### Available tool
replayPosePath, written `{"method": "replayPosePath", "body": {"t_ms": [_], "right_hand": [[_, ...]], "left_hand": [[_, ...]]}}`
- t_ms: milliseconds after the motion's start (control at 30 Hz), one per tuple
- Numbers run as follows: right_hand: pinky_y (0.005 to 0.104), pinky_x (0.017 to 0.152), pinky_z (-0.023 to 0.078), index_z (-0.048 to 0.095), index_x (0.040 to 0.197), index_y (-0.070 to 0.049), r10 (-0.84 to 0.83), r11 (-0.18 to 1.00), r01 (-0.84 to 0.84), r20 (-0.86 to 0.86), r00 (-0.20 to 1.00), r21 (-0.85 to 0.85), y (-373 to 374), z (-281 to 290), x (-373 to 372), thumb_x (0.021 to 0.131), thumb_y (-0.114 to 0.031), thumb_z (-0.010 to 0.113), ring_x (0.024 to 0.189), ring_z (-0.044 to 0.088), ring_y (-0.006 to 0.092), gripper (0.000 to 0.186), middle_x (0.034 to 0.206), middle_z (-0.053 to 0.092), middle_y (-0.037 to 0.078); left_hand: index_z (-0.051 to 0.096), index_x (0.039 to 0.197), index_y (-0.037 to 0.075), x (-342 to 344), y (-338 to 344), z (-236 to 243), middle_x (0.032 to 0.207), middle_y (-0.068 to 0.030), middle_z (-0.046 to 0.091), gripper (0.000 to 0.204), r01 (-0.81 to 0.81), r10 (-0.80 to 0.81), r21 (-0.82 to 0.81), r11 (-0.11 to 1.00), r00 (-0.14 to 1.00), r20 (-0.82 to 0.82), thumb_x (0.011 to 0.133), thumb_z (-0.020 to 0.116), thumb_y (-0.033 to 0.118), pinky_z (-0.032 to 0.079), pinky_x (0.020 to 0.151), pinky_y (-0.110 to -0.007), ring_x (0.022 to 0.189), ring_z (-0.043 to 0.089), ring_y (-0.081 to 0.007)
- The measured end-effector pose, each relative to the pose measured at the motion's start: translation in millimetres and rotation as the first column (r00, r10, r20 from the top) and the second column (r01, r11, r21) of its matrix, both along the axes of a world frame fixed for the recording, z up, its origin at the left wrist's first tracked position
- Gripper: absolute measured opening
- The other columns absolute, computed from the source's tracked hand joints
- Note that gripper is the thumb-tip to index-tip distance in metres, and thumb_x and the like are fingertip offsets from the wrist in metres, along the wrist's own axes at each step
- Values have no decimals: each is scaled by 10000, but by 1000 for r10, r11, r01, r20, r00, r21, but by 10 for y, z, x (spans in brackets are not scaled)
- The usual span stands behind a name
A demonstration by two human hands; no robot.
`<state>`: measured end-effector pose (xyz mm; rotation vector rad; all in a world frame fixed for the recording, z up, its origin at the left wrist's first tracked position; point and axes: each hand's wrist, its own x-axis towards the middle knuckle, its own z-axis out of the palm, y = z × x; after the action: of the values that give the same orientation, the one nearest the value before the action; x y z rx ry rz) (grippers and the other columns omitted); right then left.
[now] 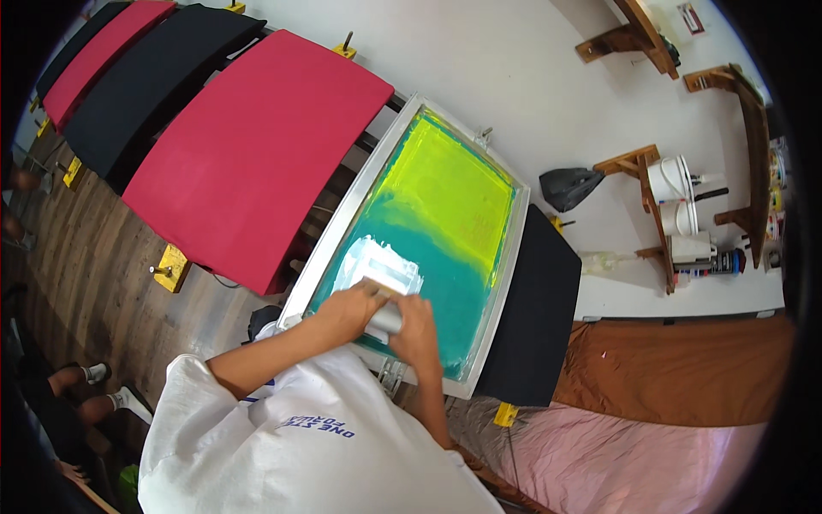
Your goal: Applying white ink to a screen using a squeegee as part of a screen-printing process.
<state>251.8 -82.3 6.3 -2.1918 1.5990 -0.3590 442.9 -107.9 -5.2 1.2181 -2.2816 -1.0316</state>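
Note:
Both my hands grip a squeegee with a light grey body, at the near end of a screen-printing frame. My left hand is closed on its left side, and my right hand is wrapped round its right side. Just beyond the squeegee, white ink lies on the teal mesh. Yellow-green colour covers the far part of the mesh. The screen's pale metal frame is held by clamps. My fingers partly hide the squeegee and its blade edge.
Red fabric-covered boards and black boards stand in a row to the left; another black board sits right of the screen. Wall shelves hold white buckets. Brown cloth hangs at right. Another person's legs show lower left.

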Motion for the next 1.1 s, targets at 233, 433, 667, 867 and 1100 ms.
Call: {"method": "replayPosePath", "body": {"t_ms": [233,433,667,867,1100], "right_hand": [[451,907,454,604,1133,-45,-59,982,54,24,998,179,460,339,221,588,67,644,1007,527,391,558,1069,583,155],[447,936,476,653,1100,-22,-26,992,25,3,1000,127,-181,286,-54,655,27,618,1036,597,402,450,1090,663,190],[490,875,493,660,1092,-38,10,996,-6,-42,999,86,-620,119,-134,660,23,614,983,599,424,440,1043,661,212],[440,913,452,649,1067,-15,-49,997,48,15,999,59,-182,100,46,600,47,633,978,582,398,471,1032,656,196],[440,921,461,630,1137,1,-21,992,15,44,999,125,260,221,91,591,61,634,1016,585,375,550,1075,648,182]], "left_hand": [[643,1187,39,134,400,121,1162,-206,649,425,82,-90,88,993,992,86,763,661,30,556,867,-435,1056,648,-369],[699,1028,56,-77,-231,258,945,-193,702,313,43,-46,26,999,991,124,724,662,-5,558,792,-456,907,687,-369],[717,1004,52,-139,-703,-16,901,-200,714,331,91,-82,-53,994,985,150,683,665,-6,565,781,-454,859,694,-379],[691,1139,48,-10,-249,-30,1086,-187,702,476,12,-13,23,1000,997,75,675,658,-51,553,867,-426,989,679,-358],[687,1169,67,86,293,73,1074,-184,696,453,36,-39,36,999,996,81,719,669,17,559,829,-447,945,690,-353]]}}
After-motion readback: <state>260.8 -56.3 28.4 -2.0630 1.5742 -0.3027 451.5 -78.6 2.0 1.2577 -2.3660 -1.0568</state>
